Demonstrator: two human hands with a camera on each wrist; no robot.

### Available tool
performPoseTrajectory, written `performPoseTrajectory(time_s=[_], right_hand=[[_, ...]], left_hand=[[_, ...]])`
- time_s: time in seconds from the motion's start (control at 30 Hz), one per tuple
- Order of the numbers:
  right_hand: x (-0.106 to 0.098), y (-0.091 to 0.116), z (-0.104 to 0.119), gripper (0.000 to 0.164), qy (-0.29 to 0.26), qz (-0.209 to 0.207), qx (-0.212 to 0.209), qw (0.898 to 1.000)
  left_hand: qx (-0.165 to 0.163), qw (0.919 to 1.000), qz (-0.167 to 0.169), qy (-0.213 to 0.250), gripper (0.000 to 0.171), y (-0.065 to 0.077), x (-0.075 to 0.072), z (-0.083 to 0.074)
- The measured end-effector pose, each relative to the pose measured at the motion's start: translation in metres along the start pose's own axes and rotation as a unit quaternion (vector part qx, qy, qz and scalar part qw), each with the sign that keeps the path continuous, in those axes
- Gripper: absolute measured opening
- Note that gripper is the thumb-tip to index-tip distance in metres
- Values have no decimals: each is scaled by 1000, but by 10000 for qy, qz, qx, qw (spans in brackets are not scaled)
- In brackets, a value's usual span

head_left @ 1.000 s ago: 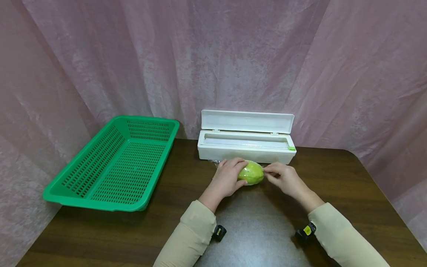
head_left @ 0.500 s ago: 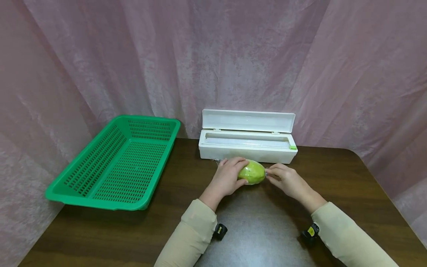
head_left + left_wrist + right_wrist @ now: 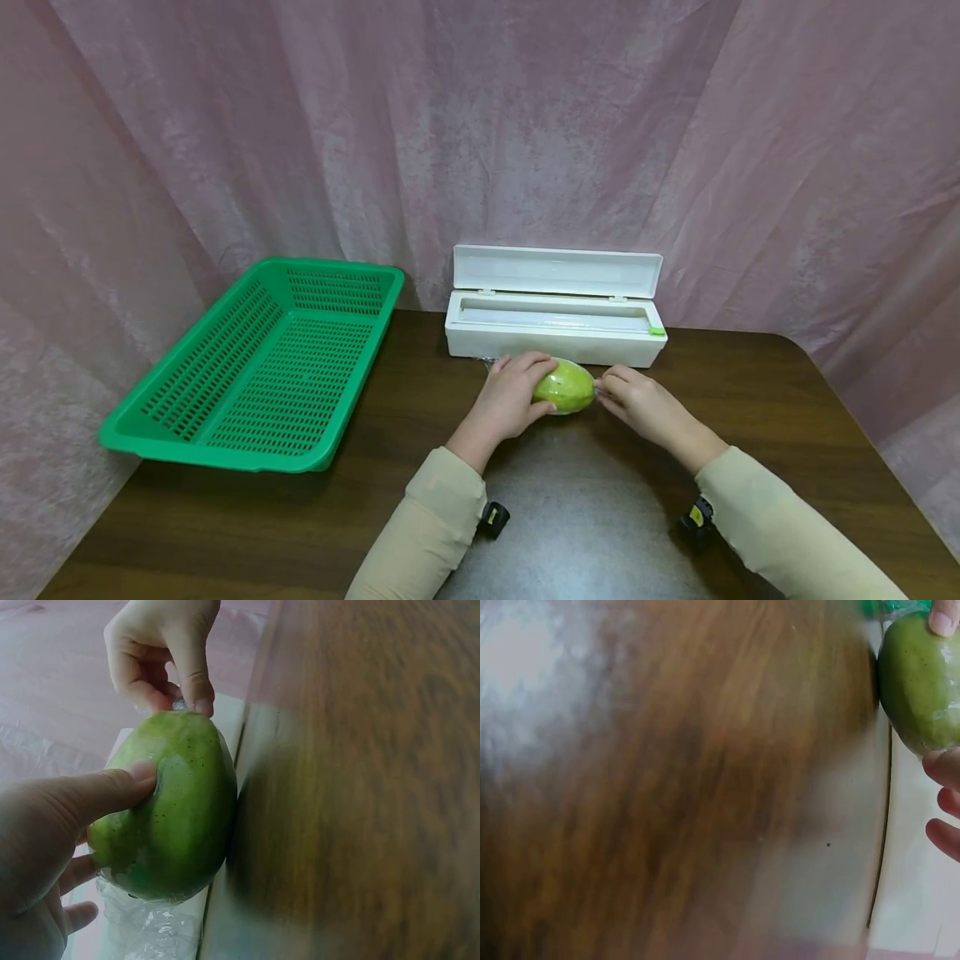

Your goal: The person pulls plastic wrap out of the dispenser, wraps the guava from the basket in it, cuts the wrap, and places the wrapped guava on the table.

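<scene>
A green papaya (image 3: 566,388) in clear cling film lies on the table in front of an open white box (image 3: 555,342). My left hand (image 3: 514,395) grips its left part, the thumb on the near side in the left wrist view. At the papaya's right end, my right hand (image 3: 639,403) pinches a small gathered twist of film (image 3: 178,705) between thumb and fingers. Loose, crumpled film (image 3: 154,926) sticks out at the other end, mostly hidden by the left hand in the head view. The right wrist view shows only the right fingertips beside the papaya (image 3: 922,686).
The box's lid (image 3: 557,272) stands raised at the back, and a roll of film (image 3: 553,320) lies inside. A green slider (image 3: 657,331) sits at its right corner. To the left is a green perforated basket (image 3: 315,461) on the brown table (image 3: 405,508). Pink curtains hang behind.
The right hand has shifted slightly, and its fingers look more curled at the film twist. The left hand keeps its grip, and the papaya has barely moved.
</scene>
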State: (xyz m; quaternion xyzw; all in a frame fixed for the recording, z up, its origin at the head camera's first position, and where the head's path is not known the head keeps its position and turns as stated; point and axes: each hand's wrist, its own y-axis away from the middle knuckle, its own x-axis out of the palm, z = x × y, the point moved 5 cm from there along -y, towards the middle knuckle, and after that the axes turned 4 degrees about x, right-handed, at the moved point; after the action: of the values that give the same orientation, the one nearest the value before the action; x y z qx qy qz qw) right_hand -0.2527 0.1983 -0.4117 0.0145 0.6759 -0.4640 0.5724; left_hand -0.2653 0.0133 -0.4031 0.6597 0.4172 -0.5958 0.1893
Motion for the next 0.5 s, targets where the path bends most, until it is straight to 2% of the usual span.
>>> performPoseTrajectory(time_s=[0.2,0.33,0.4,0.5], right_hand=[[2,0,0,24,194,-46,-334,9992],[4,1,0,16,302,8,-409,9987],[5,0,0,15,320,46,-357,9988],[4,-1,-2,16,249,107,-27,9996]], left_hand=[[10,10000,-48,27,63,0,1,0],[10,10000,-50,62,63,0,2,0],[-1,10000,-40,60,63,0,2,0],[-25,10000,-37,38,63,0,2,0]])
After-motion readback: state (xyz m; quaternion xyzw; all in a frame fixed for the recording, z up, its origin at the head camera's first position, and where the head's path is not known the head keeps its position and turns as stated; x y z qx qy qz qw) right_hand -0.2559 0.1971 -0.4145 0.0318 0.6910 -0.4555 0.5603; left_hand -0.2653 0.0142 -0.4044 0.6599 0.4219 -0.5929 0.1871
